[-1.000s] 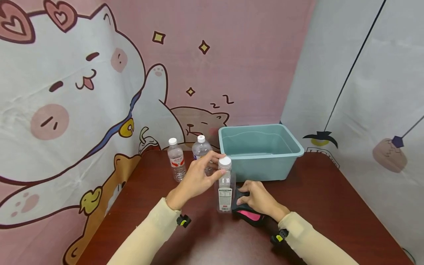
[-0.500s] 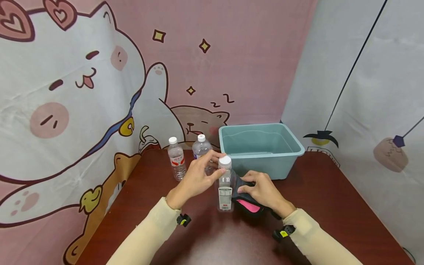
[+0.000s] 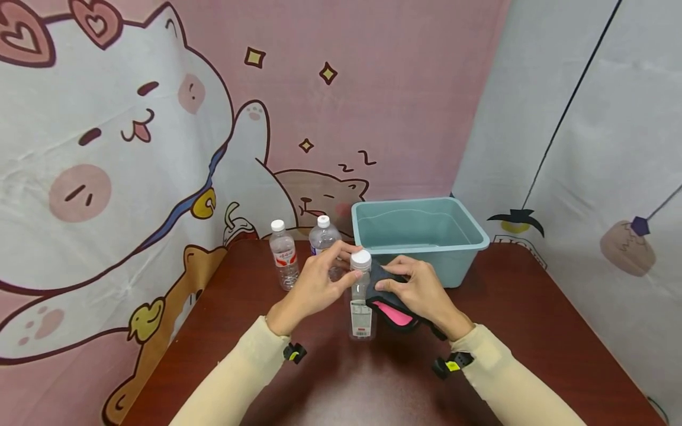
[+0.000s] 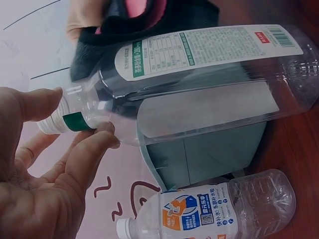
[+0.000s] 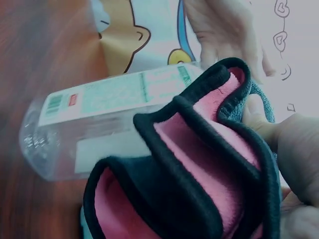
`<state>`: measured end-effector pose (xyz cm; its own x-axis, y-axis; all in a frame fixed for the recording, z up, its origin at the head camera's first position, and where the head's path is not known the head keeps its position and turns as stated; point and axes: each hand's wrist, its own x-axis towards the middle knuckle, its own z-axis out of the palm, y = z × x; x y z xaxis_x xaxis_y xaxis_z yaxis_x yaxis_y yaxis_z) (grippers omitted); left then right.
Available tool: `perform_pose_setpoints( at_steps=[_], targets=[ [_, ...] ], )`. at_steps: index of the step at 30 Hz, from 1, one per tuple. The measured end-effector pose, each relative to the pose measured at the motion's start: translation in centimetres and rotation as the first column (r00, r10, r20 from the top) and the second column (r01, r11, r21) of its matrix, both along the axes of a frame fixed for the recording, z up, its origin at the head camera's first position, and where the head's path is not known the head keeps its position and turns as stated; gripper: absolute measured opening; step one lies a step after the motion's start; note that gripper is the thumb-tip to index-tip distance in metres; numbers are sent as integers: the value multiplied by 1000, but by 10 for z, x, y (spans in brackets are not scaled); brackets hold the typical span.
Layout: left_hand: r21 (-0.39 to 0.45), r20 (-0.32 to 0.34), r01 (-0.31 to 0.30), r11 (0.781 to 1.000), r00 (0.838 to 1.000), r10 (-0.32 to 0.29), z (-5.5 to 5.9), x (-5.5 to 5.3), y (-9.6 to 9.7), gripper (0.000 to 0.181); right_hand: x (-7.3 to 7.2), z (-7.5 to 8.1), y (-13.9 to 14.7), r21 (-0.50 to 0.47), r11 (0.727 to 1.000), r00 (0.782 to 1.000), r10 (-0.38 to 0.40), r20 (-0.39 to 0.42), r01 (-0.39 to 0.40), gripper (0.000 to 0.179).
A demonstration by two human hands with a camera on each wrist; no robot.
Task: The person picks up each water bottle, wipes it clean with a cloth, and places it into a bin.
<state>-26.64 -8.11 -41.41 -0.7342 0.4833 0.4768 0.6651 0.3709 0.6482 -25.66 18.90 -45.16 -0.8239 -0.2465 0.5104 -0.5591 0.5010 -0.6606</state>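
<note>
An upright clear plastic bottle with a white cap and a printed label stands on the table. My left hand grips it by the neck, just under the cap, between thumb and fingers. In my right hand is a folded dark grey cloth with pink lining and black edging, pinched between thumb and fingers. The cloth is right beside the bottle's upper part; whether they touch I cannot tell. In the right wrist view the cloth hangs in folds and covers part of the bottle.
A blue-green plastic bin stands behind my right hand. Two more clear bottles with white caps are at the back left: one with a red label, one partly hidden by my left hand. A patterned curtain hangs behind the table.
My right hand has lifted the cloth and brought it up and left against the bottle's side in the head view. My left hand keeps its hold on the bottle neck.
</note>
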Motion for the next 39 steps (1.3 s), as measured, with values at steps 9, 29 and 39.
perform_pose_setpoints(
  at_steps=[9,29,39],
  targets=[
    [-24,18,-17,1000,1000,17,0,-1,-1,47,2,11,-11,-68,998,1000,-11,12,11,26],
    [-22,21,-25,999,999,26,-1,0,-1,47,3,14,-12,-16,1000,1000,-16,13,16,25],
    [-21,2,-22,1000,1000,22,0,1,-1,47,6,-4,-1,59,997,997,-48,60,45,27]
  ],
)
